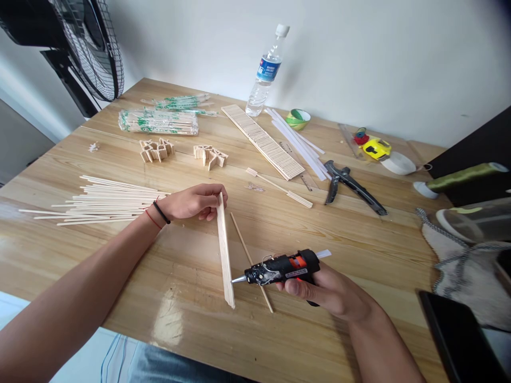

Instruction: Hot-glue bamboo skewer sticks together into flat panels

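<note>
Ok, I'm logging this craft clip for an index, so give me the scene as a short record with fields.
setting: wooden table against a white wall
left hand: pinches the top end of a flat wooden strip, stood on edge on the table
right hand: grips a black glue gun, its nozzle at the strip's lower end
beside strip: a thin wooden stick under the gun
left side: loose pile of sticks
far side: water bottle, tape roll, pliers

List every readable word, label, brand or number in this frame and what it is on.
None can be read.
Water bottle: blue label with white print, too small.
Glue gun in the right hand: white sticker, blurred.
Chopstick packets: green print, illegible.
Tape measure: no clear markings.
</note>
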`<action>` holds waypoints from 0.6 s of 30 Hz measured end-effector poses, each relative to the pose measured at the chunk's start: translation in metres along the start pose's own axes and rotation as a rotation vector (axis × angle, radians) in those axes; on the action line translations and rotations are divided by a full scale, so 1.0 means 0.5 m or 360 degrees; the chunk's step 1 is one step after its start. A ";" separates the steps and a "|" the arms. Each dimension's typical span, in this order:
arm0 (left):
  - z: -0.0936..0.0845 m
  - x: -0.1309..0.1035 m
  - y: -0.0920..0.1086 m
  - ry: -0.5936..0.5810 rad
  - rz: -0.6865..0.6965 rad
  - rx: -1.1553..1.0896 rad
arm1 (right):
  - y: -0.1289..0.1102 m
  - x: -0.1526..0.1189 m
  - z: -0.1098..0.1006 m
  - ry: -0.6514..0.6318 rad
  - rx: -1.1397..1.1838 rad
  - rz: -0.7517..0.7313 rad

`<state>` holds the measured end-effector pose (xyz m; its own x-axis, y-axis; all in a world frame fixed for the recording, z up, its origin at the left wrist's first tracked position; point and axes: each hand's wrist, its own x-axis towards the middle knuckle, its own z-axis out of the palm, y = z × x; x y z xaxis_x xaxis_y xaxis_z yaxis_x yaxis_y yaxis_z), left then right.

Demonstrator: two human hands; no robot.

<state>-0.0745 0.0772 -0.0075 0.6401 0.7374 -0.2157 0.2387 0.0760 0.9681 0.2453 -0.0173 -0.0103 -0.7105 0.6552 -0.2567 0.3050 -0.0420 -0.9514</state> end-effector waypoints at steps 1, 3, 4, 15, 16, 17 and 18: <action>0.000 0.000 0.000 -0.0001 0.0001 0.0005 | 0.000 0.000 0.000 -0.0004 -0.0002 0.0006; 0.000 0.001 -0.001 -0.0001 0.0005 0.0015 | 0.000 0.000 -0.001 -0.0013 0.0002 0.0013; 0.001 0.001 -0.001 -0.0002 0.0007 0.0020 | 0.000 0.000 -0.002 -0.0019 0.0006 0.0011; 0.004 -0.001 0.004 -0.0020 -0.0013 0.0096 | -0.012 0.003 -0.001 -0.0012 0.0005 -0.0013; 0.005 -0.001 0.004 -0.0023 -0.0014 0.0100 | -0.013 0.003 0.000 -0.0012 0.0004 -0.0009; 0.005 -0.001 0.004 -0.0026 -0.0016 0.0105 | -0.014 0.003 0.000 -0.0013 0.0006 -0.0006; 0.006 -0.001 0.004 -0.0029 -0.0018 0.0110 | -0.016 0.004 0.000 -0.0015 0.0013 -0.0008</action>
<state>-0.0723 0.0749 -0.0059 0.6500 0.7246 -0.2292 0.2954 0.0369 0.9547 0.2416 -0.0157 -0.0033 -0.7178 0.6485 -0.2534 0.2961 -0.0450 -0.9541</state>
